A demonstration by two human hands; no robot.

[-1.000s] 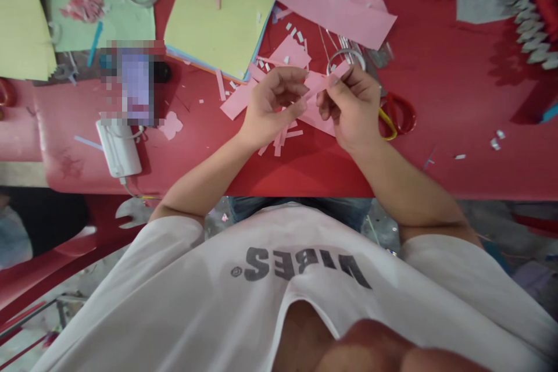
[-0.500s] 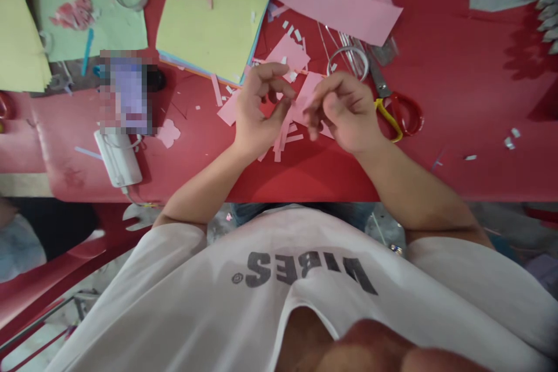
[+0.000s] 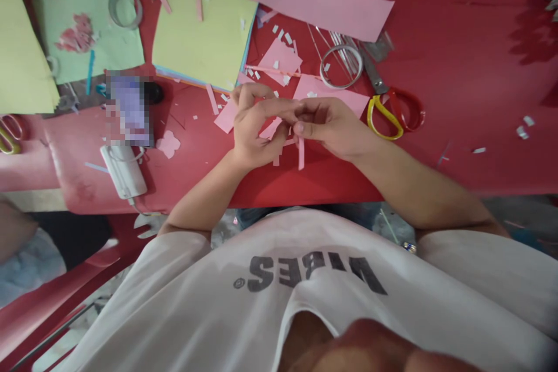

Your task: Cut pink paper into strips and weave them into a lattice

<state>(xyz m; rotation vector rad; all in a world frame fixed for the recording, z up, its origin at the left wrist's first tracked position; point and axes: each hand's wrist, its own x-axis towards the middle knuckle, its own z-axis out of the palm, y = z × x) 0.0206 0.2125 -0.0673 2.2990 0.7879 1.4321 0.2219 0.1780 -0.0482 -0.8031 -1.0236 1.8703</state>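
Observation:
My right hand (image 3: 333,128) pinches a narrow pink paper strip (image 3: 301,154) between thumb and fingers. The strip's free end hangs down toward the table's front edge. My left hand (image 3: 257,128) curls in from the other side, its index fingertip meeting the right fingertips. Whatever lies between its own fingers is hidden or too small to make out. Under and behind both hands lie pink paper pieces (image 3: 335,90) and small white scraps. A thin pink stick (image 3: 279,71) lies just beyond the fingers.
Scissors (image 3: 394,110) with red and yellow handles lie right of my hands, beside a tape roll (image 3: 341,67). A yellow paper stack (image 3: 204,29), a long pink sheet (image 3: 318,6) and silvery wires are farther back. A white power bank (image 3: 124,170) lies left on the red table (image 3: 471,99).
My hands have come together from slightly apart, and their fingertips now meet. A pink strip now hangs visibly from my right fingers. The view has shifted slightly.

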